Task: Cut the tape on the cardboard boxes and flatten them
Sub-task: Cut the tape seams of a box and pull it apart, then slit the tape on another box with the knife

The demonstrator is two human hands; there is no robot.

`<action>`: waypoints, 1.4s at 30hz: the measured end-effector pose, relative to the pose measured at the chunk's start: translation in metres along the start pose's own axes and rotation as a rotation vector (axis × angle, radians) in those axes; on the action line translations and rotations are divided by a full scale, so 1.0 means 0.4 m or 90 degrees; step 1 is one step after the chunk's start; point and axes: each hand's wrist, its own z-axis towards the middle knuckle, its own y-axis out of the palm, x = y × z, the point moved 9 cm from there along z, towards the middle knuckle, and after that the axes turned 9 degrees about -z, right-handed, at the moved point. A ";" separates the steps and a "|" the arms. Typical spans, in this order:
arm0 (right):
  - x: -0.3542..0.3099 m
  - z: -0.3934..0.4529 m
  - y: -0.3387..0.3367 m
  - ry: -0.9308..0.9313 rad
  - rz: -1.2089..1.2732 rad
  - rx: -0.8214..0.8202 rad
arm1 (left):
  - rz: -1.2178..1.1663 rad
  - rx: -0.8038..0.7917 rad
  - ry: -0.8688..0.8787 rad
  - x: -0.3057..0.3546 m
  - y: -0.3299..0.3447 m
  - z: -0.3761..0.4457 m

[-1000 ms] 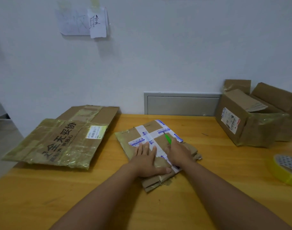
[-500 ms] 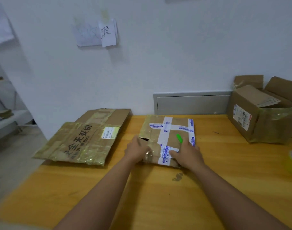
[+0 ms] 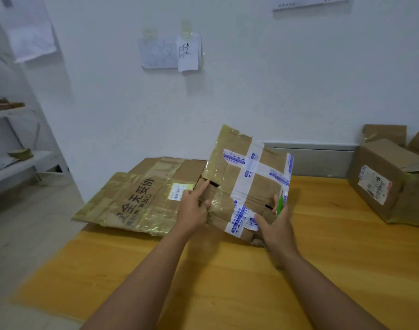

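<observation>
A flattened brown cardboard box [image 3: 242,172] crossed with white-and-blue printed tape is lifted off the wooden table [image 3: 203,277], tilted up toward me. My left hand [image 3: 193,208] grips its left edge, the index finger stretched along the cardboard. My right hand [image 3: 276,225] holds its lower right edge and also pinches a small green cutter [image 3: 279,204] against the cardboard. A larger flattened box [image 3: 137,198] with black characters and shiny tape lies at the table's left end, partly over the edge.
An unflattened taped box [image 3: 382,186] with a shipping label stands at the right, with more open cardboard behind it. A grey panel [image 3: 322,160] runs along the wall. White shelving [image 3: 18,160] stands on the left, beyond the table.
The small flattened box lay flat under both palms; it has since been raised off the table and carried left, toward the large flattened box. The view has swung left.
</observation>
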 end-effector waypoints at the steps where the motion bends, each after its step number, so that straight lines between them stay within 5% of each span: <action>1: -0.021 -0.005 0.015 -0.017 0.031 -0.011 | -0.016 0.012 0.012 0.002 -0.025 -0.002; 10: -0.223 0.021 0.209 -0.133 -0.051 -0.064 | -0.103 0.179 -0.017 -0.131 -0.320 0.018; 20: -0.390 0.078 0.542 -0.163 -0.118 -0.131 | 0.365 0.332 -0.089 -0.205 -0.536 0.132; 22: -0.375 0.091 0.595 -0.144 -0.151 -0.144 | 0.433 0.283 -0.074 -0.214 -0.505 0.171; 25: -0.333 0.100 0.645 -0.105 -0.168 -0.182 | 0.420 0.055 -0.015 -0.248 -0.361 0.225; 28: -0.294 0.101 0.649 -0.108 -0.146 -0.211 | 0.407 -0.103 -0.098 -0.337 -0.267 0.234; 35: -0.214 0.116 0.549 -0.157 -0.217 -0.125 | 0.447 -0.120 -0.192 -0.337 -0.190 0.246; 42: -0.136 0.122 0.525 -0.124 -0.227 -0.112 | 0.475 -0.124 -0.166 -0.366 -0.164 0.246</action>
